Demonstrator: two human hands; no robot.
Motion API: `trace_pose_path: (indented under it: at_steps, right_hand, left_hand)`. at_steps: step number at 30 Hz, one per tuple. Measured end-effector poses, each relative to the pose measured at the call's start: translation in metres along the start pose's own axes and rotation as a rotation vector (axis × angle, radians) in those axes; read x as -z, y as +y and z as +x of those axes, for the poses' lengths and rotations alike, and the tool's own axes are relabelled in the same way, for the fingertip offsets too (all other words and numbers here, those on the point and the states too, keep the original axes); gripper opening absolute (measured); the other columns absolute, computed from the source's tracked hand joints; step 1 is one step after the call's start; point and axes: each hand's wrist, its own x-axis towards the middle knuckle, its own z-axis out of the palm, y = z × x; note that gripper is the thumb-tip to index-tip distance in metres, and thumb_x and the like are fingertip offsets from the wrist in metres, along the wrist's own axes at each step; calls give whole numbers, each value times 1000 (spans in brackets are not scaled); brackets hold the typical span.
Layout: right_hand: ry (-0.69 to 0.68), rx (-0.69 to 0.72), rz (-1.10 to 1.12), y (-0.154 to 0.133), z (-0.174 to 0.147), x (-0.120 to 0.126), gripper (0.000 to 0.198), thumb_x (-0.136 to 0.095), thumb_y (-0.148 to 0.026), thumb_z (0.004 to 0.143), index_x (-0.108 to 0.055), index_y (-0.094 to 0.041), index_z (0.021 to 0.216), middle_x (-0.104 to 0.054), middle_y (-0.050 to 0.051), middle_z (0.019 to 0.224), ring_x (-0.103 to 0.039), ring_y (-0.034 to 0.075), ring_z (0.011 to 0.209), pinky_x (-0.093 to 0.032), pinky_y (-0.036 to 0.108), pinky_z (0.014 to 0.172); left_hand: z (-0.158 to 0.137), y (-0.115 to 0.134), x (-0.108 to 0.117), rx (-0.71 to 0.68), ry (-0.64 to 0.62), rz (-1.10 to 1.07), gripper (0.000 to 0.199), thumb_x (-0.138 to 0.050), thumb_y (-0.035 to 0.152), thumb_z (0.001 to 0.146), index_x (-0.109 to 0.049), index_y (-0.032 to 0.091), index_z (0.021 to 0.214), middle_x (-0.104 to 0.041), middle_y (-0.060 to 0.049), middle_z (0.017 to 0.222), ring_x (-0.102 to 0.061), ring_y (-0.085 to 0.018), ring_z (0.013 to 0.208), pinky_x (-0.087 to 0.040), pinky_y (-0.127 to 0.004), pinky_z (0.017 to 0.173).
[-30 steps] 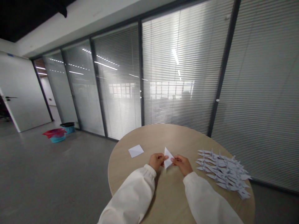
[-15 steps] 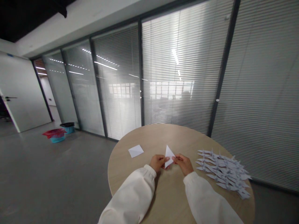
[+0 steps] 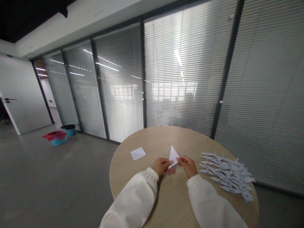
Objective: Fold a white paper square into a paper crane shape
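Observation:
A white sheet of paper folded into a triangle [image 3: 174, 155] is held up over the table, its point away from me. My left hand [image 3: 162, 166] pinches its lower left corner, thumb on top and some fingers curled below. At the right edge, my right hand [image 3: 187, 165] grips the paper between thumb and fingers. Left of my hands lies a square of white paper [image 3: 138, 154] with a diagonal crease. On the right side, folded white paper cranes [image 3: 228, 174] stand close together in rows.
The round wooden table [image 3: 152, 139] stands near a glass partition [image 3: 180, 72] with blinds. On the floor at left are a blue bin with a red liner [image 3: 56, 138] and another with a black liner [image 3: 69, 129]. A white door [image 3: 23, 95] stands at far left.
The folded paper has shifted slightly to the right and away from me, turning a little. My right hand has moved slightly with it; the left hand stays nearly in place.

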Motion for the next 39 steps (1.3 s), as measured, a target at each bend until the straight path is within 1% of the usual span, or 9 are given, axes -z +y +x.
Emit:
trace_pose_path:
  at_steps: [6, 11, 15, 17, 22, 25, 32, 36, 39]
  right_hand:
    - [10, -10, 10, -6, -3, -4, 43, -66, -52, 53, -64, -14, 72, -65, 7, 66, -59, 21, 62, -47, 33, 63]
    - [24, -2, 2, -5, -2, -2, 42, -66, -52, 54, -63, -14, 71, -65, 6, 65, -59, 20, 62, -47, 32, 63]
    - [83, -8, 2, -1, 1, 1, 40, -66, -50, 54, -62, -14, 71, -64, 4, 64, -59, 19, 60, -47, 31, 62]
    - [101, -11, 11, -1, 1, 1, 39, -67, -50, 54, -61, -14, 71, -64, 4, 63, -59, 19, 60, -47, 30, 62]
    - [90, -3, 12, -4, -1, -1, 40, -67, -51, 53, -61, -14, 70, -63, 4, 62, -59, 19, 61, -48, 31, 62]
    - [86, -4, 2, -2, 0, -1, 41, -66, -51, 55, -61, -14, 71, -64, 4, 64, -59, 19, 62, -48, 30, 63]
    - [50, -10, 10, -3, -1, -1, 42, -66, -52, 54, -62, -14, 72, -64, 4, 65, -59, 19, 62, -47, 31, 64]
    - [18, -38, 8, -10, -4, -4, 44, -66, -55, 52, -63, -15, 70, -65, 6, 65, -59, 20, 62, -47, 31, 64]
    - [7, -38, 15, -9, -4, -4, 45, -66, -55, 52, -63, -14, 71, -65, 6, 67, -60, 21, 63, -47, 32, 65]
  left_hand:
    - [0, 0, -1, -14, 37, 4, 50, -59, 60, 54, -53, 11, 63, -61, -4, 55, -57, -15, 47, -45, -26, 49]
    - [0, 1, 0, -13, 33, -16, 48, -60, 57, 56, -53, 10, 67, -62, -5, 57, -58, -15, 49, -46, -27, 50]
    - [2, -1, 0, -1, 19, -41, 49, -62, 55, 55, -54, 10, 70, -62, -7, 61, -59, -16, 51, -46, -28, 49]
    - [2, -3, 0, -9, 25, -38, 49, -62, 55, 54, -53, 9, 69, -61, -6, 58, -58, -15, 48, -45, -27, 48]
    - [0, -3, 0, -77, 43, 22, 48, -58, 57, 58, -52, 10, 65, -57, -2, 49, -53, -12, 40, -41, -24, 42]
    - [-1, -2, 0, -80, 55, 43, 49, -56, 59, 58, -51, 11, 65, -56, -2, 48, -53, -12, 39, -40, -24, 40]
    - [-1, -1, -1, -85, 45, 8, 47, -56, 57, 60, -48, 12, 69, -62, -5, 61, -59, -15, 50, -44, -24, 44]
    - [-1, -1, 0, -124, 86, 86, 44, -53, 57, 63, -47, 14, 66, -58, -1, 51, -54, -13, 40, -40, -23, 39]
    - [-2, 0, 0, -116, 103, 94, 44, -53, 58, 62, -47, 14, 65, -57, -1, 49, -53, -13, 39, -39, -22, 38]
